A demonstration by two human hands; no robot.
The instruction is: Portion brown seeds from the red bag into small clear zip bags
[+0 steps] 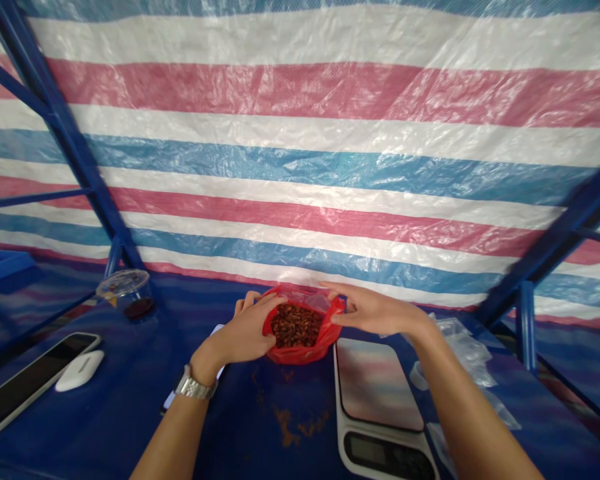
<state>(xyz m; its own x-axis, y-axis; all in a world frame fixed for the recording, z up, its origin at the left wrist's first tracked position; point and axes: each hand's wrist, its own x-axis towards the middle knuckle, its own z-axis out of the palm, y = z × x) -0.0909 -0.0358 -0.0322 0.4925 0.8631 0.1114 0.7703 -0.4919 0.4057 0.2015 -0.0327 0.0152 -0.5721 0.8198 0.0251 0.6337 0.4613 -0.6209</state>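
A red plastic bag point(300, 353) stands on the blue table with its mouth spread wide. Inside it lies a heap of small dark reddish-brown pieces point(296, 325), too small to name for certain. My left hand point(253, 327) grips the bag's left rim, thumb on the near side. On the other side, my right hand point(365, 308) pinches the right rim between thumb and fingers. Just right of the bag, a white kitchen scale point(377, 387) with a shiny plate lies below my right hand, nothing on its plate.
Clear plastic bags point(463, 350) lie beyond my right forearm. At left are a lidded clear plastic cup point(130, 297), a phone point(35, 380) and a white earbud case point(80, 371). Another phone point(169, 400) is partly under my left wrist. Blue frame bars point(75, 147) and striped sheeting point(300, 167) stand behind.
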